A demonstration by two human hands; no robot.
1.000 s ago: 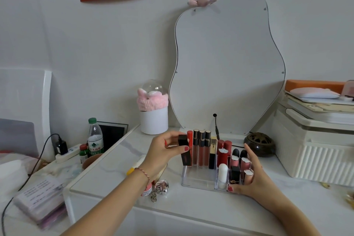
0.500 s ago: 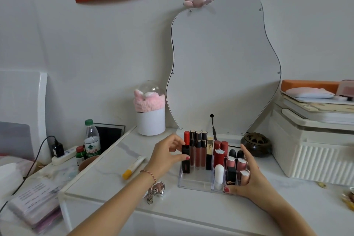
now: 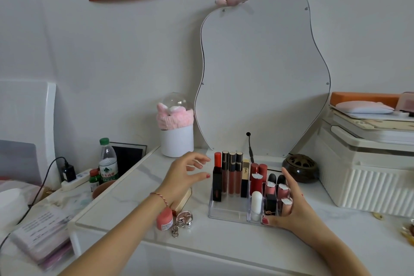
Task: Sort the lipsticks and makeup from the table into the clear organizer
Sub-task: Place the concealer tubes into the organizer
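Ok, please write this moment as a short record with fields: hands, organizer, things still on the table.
left hand: open, beside the organizer, holds nothing
right hand: steadies the organizer at its right front corner
organizer: clear, on the table, tubes standing upright inside
black and red lipstick: stands leftmost in the back row
still on table: pink jar, keychain

soft, even daylight, no harsh shadows; wide-angle bending curves the frame edges, and the whole picture is slightly soft.
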